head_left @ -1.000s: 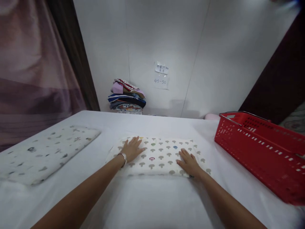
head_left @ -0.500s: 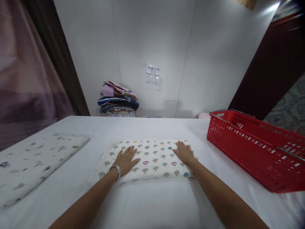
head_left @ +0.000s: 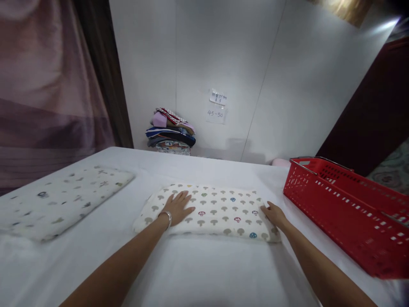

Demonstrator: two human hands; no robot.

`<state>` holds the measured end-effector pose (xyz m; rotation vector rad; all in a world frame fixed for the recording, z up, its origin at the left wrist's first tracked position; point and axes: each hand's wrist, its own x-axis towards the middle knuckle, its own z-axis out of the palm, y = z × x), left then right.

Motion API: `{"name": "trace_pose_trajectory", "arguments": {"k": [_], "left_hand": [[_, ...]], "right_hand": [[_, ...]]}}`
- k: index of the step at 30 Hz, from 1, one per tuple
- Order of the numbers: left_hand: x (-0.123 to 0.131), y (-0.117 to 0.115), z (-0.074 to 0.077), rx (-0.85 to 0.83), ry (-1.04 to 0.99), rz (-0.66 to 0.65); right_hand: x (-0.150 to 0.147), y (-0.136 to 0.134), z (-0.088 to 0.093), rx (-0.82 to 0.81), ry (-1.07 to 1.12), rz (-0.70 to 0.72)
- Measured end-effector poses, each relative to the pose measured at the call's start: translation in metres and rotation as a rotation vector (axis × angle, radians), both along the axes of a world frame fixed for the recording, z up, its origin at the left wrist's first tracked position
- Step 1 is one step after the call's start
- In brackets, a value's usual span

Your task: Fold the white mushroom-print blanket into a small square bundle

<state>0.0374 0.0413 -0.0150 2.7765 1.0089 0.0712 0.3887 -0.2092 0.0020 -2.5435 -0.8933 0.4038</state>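
A folded white cloth [head_left: 220, 211] printed with grey mushrooms and a few coloured ones lies flat in front of me. My left hand [head_left: 177, 207], with a bracelet at its wrist, presses on its left part, palm down and fingers spread. At the cloth's right edge, my right hand [head_left: 275, 215] has its fingers drawn together and closed on the border; the fingers beneath are partly hidden. To the left lies another folded white cloth [head_left: 68, 200] with a scattered print, apart from both hands.
Both cloths rest on a white-covered table [head_left: 204, 273]. A red plastic basket [head_left: 345, 217] with metal handles stands at the right. Behind the table's far edge is a stack of folded fabrics [head_left: 171, 132] by a wall with paper labels [head_left: 216, 114]. A pink curtain [head_left: 47, 85] hangs at left.
My right hand has gone from lying flat on the cloth to closing at its right edge. My left hand stays spread on the cloth. The view has shifted and tilted slightly.
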Motion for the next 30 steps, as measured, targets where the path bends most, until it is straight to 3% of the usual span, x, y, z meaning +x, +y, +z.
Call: {"name": "trace_pose_trajectory", "arguments": {"k": [5, 10, 12, 15, 18, 23, 26, 30], "left_hand": [[0.001, 0.0, 0.006, -0.018, 0.01, 0.004], [0.003, -0.016, 0.027, -0.102, 0.024, 0.054], [0.003, -0.037, 0.032, -0.103, -0.009, -0.008], [0.004, -0.074, 0.028, -0.052, -0.08, -0.263], [0.007, -0.099, 0.016, 0.003, -0.134, -0.373], [0.012, -0.107, 0.007, 0.062, -0.13, -0.295], [0.003, -0.117, 0.006, 0.019, -0.148, -0.304], [-0.016, -0.139, 0.005, -0.053, -0.169, -0.363]], "right_hand": [[-0.006, -0.01, 0.011, -0.038, 0.242, -0.064], [-0.011, -0.021, 0.016, 0.028, 0.569, -0.09], [-0.012, -0.025, 0.014, 0.126, 0.843, -0.134], [-0.012, -0.03, 0.013, 0.262, 1.101, -0.176], [-0.015, -0.033, 0.014, 0.348, 1.138, -0.17], [-0.024, -0.049, 0.023, 0.409, 1.05, -0.086], [-0.032, -0.075, 0.022, 0.402, 0.882, -0.052], [-0.044, -0.128, 0.0, 0.426, 0.691, -0.043]]}}
